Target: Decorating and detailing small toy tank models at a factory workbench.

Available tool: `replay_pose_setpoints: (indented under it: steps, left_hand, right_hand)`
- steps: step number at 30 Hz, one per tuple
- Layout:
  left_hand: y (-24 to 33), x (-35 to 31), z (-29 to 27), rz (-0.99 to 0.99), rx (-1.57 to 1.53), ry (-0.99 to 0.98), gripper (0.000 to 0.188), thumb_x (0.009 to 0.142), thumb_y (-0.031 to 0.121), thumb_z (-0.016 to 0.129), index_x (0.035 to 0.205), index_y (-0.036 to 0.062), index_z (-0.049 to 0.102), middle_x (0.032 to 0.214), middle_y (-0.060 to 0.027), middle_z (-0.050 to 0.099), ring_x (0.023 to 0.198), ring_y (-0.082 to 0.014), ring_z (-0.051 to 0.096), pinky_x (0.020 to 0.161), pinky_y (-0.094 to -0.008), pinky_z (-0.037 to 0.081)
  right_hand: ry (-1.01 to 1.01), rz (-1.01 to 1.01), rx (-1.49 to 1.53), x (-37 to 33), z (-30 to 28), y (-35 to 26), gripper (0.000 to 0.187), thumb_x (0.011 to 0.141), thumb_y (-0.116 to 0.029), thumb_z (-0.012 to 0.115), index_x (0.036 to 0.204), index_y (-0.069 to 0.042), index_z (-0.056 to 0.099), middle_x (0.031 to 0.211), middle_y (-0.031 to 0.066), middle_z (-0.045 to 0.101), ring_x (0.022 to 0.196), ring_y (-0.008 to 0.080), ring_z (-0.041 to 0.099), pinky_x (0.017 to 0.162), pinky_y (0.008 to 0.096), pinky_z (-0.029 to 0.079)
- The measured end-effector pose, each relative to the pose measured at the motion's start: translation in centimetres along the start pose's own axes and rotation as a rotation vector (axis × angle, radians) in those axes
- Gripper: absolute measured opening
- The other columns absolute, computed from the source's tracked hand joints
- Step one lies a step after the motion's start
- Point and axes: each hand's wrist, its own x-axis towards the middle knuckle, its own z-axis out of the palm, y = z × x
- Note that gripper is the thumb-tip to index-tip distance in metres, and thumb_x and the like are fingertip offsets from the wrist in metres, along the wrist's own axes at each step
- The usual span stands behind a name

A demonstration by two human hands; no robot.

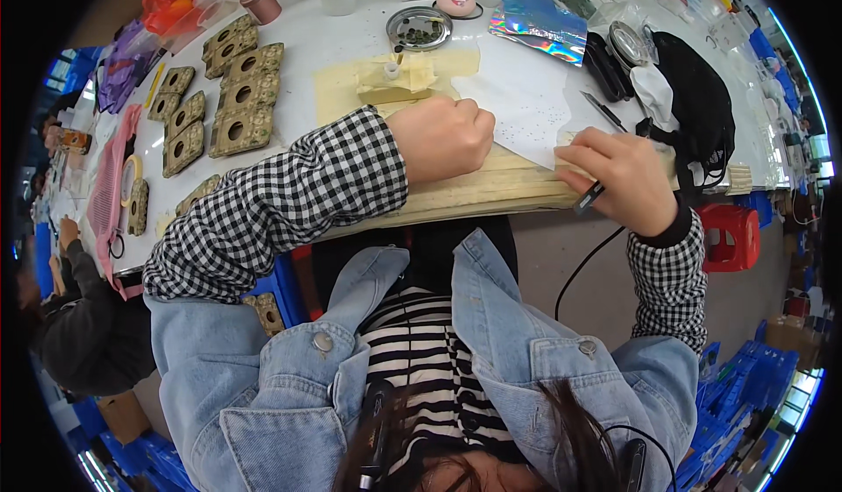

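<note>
My left hand (443,137) is closed in a fist above the wooden front edge of the table; anything inside it is hidden. Between the fingers of my right hand (623,176) is a slim dark tool (589,197), its grey-marked end sticking out below; its exact kind does not show. The fingertips of that hand are beside the lower right corner of a white paper sheet (526,110) scattered with tiny dark specks. Behind my left fist stands a block covered in yellowish tape (395,93), with a small white cup (392,71) on top.
Camouflage-patterned pieces with round holes (241,97) lie at left. Farther back are a round metal dish (403,41) of dark bits and a shiny holographic pouch (539,23). A craft knife (603,110) and a black bag (697,97) lie at right. A red stool (732,238) stands below.
</note>
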Motion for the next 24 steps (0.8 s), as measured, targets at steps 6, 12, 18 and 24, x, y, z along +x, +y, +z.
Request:
replay_pose_setpoints:
  steps: [6, 12, 18, 24]
  left_hand:
    - [0.1, 0.0, -0.4, -0.036, 0.073, -0.136, 0.008, 0.072, 0.012, 0.057, 0.071, 0.0036, 0.057, 0.072, -0.0028, 0.046, 0.068, -0.0134, 0.053, 0.055, -0.0236, 0.046]
    - [0.1, -0.7, -0.9, -0.012, 0.049, -0.145, 0.013, 0.072, 0.012, 0.057, 0.081, 0.0019, 0.059, 0.074, -0.0028, 0.047, 0.071, -0.0132, 0.054, 0.057, -0.0235, 0.047]
    - [-0.4, -3.0, -2.4, 0.045, -0.025, -0.039, 0.009, 0.071, 0.011, 0.058, 0.071, 0.0024, 0.059, 0.069, -0.0034, 0.05, 0.065, -0.0142, 0.056, 0.053, -0.0241, 0.049]
    - [-1.0, -6.4, -4.1, 0.053, -0.047, -0.063, 0.013, 0.07, 0.014, 0.057, 0.078, 0.0037, 0.056, 0.074, -0.0023, 0.048, 0.069, -0.0131, 0.054, 0.055, -0.0236, 0.048]
  right_hand:
    - [-0.039, -0.052, -0.242, -0.3, 1.7, -1.3, 0.013, 0.07, -0.011, 0.06, 0.08, -0.006, 0.055, 0.073, 0.0038, 0.05, 0.053, 0.0177, 0.052, 0.052, 0.0296, 0.042]
    - [-0.046, -0.059, -0.227, 0.4, 1.8, -2.6, 0.009, 0.067, -0.009, 0.057, 0.073, -0.006, 0.05, 0.07, 0.0042, 0.045, 0.054, 0.0156, 0.053, 0.053, 0.0284, 0.042]
    - [-0.024, -0.097, -0.135, 1.3, 2.4, -5.1, 0.008, 0.068, -0.01, 0.057, 0.071, -0.007, 0.05, 0.069, 0.0036, 0.044, 0.052, 0.0144, 0.052, 0.053, 0.0281, 0.041]
    - [0.023, -0.113, -0.003, 3.3, 3.7, -7.7, 0.012, 0.065, -0.01, 0.061, 0.074, -0.008, 0.052, 0.069, 0.0023, 0.044, 0.05, 0.0153, 0.047, 0.05, 0.0273, 0.039]
